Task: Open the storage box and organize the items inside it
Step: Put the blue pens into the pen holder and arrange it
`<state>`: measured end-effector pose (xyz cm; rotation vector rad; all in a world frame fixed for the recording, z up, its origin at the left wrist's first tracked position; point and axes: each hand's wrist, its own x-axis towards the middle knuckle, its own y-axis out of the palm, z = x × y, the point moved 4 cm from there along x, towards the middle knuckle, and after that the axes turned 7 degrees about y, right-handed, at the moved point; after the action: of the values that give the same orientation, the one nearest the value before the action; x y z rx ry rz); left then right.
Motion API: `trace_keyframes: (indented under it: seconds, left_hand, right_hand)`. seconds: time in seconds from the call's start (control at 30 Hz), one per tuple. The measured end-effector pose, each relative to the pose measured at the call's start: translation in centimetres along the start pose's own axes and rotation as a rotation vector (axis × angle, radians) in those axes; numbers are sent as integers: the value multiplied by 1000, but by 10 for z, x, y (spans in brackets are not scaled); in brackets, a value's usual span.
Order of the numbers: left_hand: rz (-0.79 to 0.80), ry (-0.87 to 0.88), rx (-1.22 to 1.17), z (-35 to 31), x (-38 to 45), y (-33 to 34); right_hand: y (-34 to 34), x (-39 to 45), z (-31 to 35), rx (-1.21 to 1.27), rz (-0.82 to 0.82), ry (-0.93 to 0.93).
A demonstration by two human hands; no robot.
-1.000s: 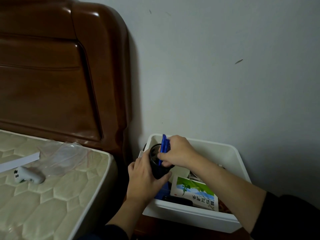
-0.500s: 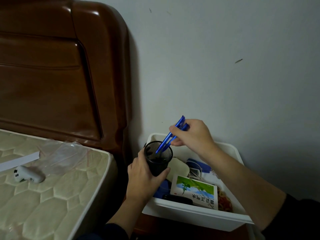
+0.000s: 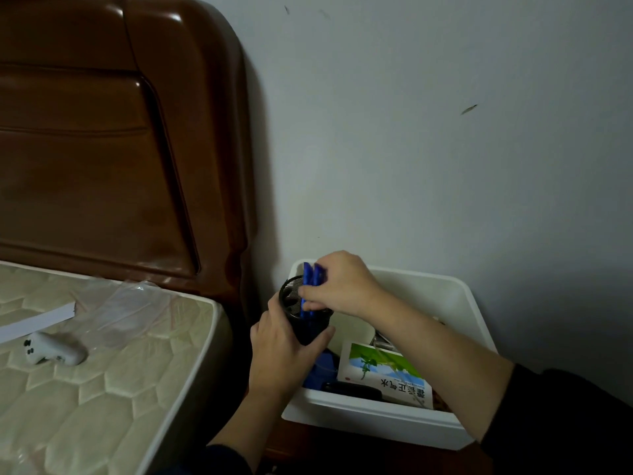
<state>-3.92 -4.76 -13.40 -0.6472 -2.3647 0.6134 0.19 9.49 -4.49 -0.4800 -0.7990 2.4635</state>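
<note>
An open white storage box [image 3: 373,418] stands at the lower right by the wall. My left hand [image 3: 277,354] grips a black mesh pen cup [image 3: 301,313] at the box's near-left corner, tilted toward the wall. My right hand [image 3: 339,286] is closed on two blue pens [image 3: 312,279], whose lower ends are inside the cup. Inside the box lie a white-and-green medicine carton [image 3: 383,375], a blue item [image 3: 322,370], a black object [image 3: 352,389] and a pale round lid, partly hidden by my forearm.
A quilted mattress [image 3: 102,389] lies at the left with a white handheld device [image 3: 51,349], a clear plastic bag [image 3: 126,306] and a white strip on it. A brown wooden headboard [image 3: 102,149] rises behind. The box rests on a dark wooden stand against the grey wall.
Half a second ago my right hand held the pens high and slanted above the cup. It has come down and left, and the pens now stand deeper in the cup.
</note>
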Motion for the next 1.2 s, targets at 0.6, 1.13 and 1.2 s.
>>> trace_keyframes:
  seconds: [0.6,1.13,1.2]
  left_hand:
    - [-299,-239,-450,17,-4,-9]
    - [-297,-244,-378,17,-2,-8]
    - [-295,-243,-370,16,-2,-9]
  right_hand:
    - [99,53,-99,-466,293,227]
    - [110,59,-117,94,401,579]
    - [106,56,-117,116,429,595]
